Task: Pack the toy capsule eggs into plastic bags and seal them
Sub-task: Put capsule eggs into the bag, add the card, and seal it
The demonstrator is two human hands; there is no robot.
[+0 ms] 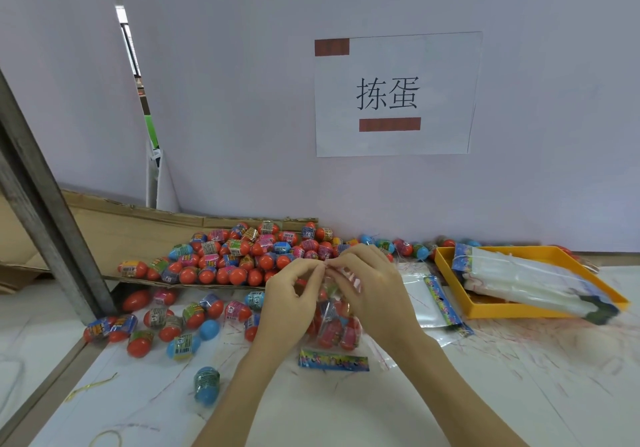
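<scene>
A clear plastic bag holding several red capsule eggs lies on the table in front of me, its printed header strip nearest me. My left hand and my right hand both pinch the bag's far edge, fingertips almost meeting above it. A big pile of red, blue and pink capsule eggs lies on flattened cardboard behind the hands. More loose eggs are scattered on the table to the left, with one blue egg closer to me.
A yellow tray at the right holds a bundle of empty bags. One empty bag lies flat beside it. A grey metal post slants at the left. A paper sign hangs on the white wall behind.
</scene>
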